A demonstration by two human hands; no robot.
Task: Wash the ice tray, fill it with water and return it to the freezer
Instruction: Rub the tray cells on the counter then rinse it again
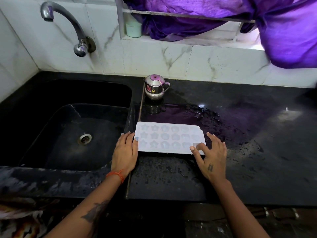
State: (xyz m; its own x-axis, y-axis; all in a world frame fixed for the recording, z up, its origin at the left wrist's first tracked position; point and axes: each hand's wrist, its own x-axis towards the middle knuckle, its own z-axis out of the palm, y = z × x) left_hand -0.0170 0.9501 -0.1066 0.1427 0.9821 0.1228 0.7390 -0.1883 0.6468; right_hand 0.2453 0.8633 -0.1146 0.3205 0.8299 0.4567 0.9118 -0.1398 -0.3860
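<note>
now one white ice tray (169,137) lies flat on the wet black counter (257,134), at 3 o'clock from the sink (68,134), likely kept level for carrying. left hand (125,152) touches its left edge, fingers straight; right hand (211,154), fingers spread, thumb on the near-right corner. one steel pot (155,87) at 12, one tap (68,26).

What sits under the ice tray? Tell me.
The ice tray lies flat on the wet black counter, right of the sink. The surface directly beneath it is covered and unseen.
</note>
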